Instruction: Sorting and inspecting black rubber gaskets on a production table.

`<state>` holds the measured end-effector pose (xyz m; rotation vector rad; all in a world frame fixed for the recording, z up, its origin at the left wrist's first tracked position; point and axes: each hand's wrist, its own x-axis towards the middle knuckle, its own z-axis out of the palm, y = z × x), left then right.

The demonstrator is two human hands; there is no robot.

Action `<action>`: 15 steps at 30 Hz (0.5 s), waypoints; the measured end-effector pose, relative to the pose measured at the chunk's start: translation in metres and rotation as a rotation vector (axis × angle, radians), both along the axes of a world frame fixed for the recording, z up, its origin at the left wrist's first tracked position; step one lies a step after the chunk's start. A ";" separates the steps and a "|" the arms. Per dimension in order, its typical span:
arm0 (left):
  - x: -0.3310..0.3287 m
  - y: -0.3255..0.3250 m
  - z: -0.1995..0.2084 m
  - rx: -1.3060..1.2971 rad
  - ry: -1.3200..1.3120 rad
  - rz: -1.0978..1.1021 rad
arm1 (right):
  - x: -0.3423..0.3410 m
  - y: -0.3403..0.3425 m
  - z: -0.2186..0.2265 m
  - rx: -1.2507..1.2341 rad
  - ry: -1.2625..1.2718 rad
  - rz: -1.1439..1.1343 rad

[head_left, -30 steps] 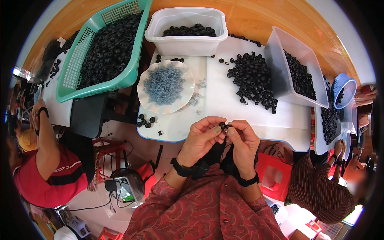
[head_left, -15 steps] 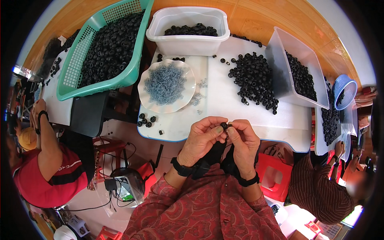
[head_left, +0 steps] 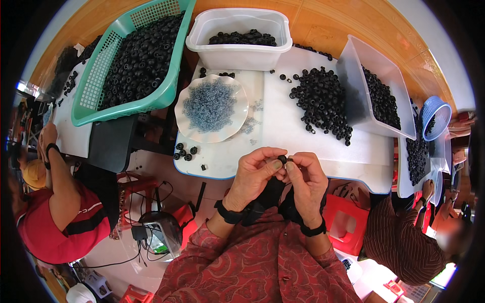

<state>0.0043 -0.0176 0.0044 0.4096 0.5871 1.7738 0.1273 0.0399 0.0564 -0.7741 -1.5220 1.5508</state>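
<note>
Between my two hands, in front of the table edge, is a small round black part. My left hand pinches it with thumb and index finger. Closed against its right side are the fingertips of my right hand; the fingers cover most of the part, and whether a smaller piece is there too I cannot make out. Beyond my hands stands a pale scalloped plate heaped with small clear bluish pieces. To its right lies a loose pile of black ring-shaped parts on the white table.
A green basket and a white tub hold more black parts, as does a translucent bin at right. Several loose black parts lie near the left front edge. Co-workers sit left and right. A red stool stands at my right.
The black part has shifted very slightly between my fingertips. Both hands stay in nearly the same place, and the table things have not moved.
</note>
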 end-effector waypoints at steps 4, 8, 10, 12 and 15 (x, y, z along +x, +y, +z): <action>-0.001 0.000 0.003 0.013 0.039 0.016 | 0.000 -0.001 -0.001 -0.020 -0.004 0.006; -0.002 -0.001 0.007 -0.005 0.234 0.059 | 0.000 0.000 0.000 -0.026 -0.012 0.004; -0.002 -0.001 0.010 -0.017 0.307 0.083 | 0.000 -0.001 0.001 -0.025 -0.021 -0.003; -0.003 -0.001 0.011 -0.012 0.437 0.142 | 0.001 -0.001 0.005 -0.026 -0.031 -0.004; -0.002 -0.001 0.010 0.017 -0.040 0.011 | 0.007 -0.001 0.001 -0.005 0.067 0.028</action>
